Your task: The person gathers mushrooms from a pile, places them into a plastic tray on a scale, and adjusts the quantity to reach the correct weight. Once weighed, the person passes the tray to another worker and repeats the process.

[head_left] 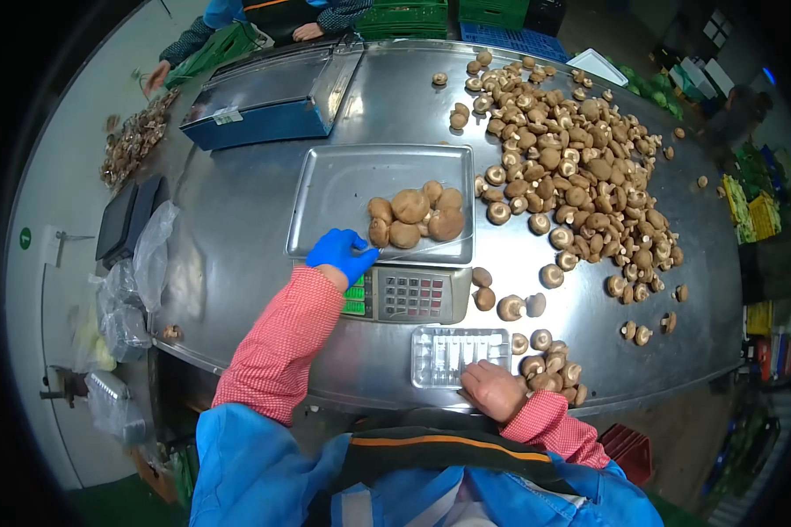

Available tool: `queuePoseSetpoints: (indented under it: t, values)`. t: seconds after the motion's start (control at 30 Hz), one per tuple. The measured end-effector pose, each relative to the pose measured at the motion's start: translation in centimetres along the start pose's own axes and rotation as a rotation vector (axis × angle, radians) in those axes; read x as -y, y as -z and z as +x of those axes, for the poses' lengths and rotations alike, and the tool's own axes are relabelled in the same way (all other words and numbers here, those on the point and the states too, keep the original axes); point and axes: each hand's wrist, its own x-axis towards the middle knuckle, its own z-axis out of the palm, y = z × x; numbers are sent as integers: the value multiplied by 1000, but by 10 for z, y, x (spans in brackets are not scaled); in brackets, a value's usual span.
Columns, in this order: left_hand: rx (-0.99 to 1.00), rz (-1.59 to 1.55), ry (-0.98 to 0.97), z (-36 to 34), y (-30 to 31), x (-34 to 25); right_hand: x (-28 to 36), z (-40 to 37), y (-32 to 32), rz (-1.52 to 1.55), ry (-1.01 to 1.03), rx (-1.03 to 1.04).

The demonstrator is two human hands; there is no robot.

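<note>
My left hand (pixel 344 255), in a blue glove, has its fingers closed at the near left corner of a clear plastic tray (pixel 417 255). Several brown shiitake mushrooms (pixel 410 206) are grouped in that tray, which lies on the metal pan (pixel 334 189) of a weighing scale (pixel 413 296). Bare, my right hand (pixel 494 391) grips the lower right corner of a second clear plastic tray (pixel 435 360), its thumb hidden. This tray holds no mushrooms and lies on the steel table before me. A small pile of shiitake (pixel 549 373) sits just right of that hand.
A large heap of shiitake (pixel 589 167) spreads over the right side of the steel table (pixel 395 105). A wrapping machine (pixel 264 97) stands at the back left. Beyond it is another person (pixel 286 18). Plastic bags (pixel 154 255) hang at the left edge.
</note>
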Motion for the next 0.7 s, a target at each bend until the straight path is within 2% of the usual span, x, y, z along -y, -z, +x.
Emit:
queuePoseSetpoints:
  t: [0.13, 0.23, 0.33, 0.37, 0.47, 0.6, 0.7]
  values:
    - [165, -74, 181, 24, -10, -6, -10, -5, -1, 125, 53, 30]
    - [11, -74, 226, 30, -17, -4, -15, -7, -3, 166, 69, 1]
    - [157, -698, 440, 38, -10, -2, -18, -7, -4, 173, 65, 30]
    - [214, -836, 413, 41, -7, 1, -19, -6, -4, 177, 60, 32]
    - [315, -1140, 495, 37, 1, 4, -19, -4, -1, 216, 44, 43]
    - [283, -1367, 419, 31, 3, 14, -27, -6, -8, 289, -21, 134]
    - [214, -1456, 367, 41, 9, 30, -19, -2, -2, 158, -2, 144]
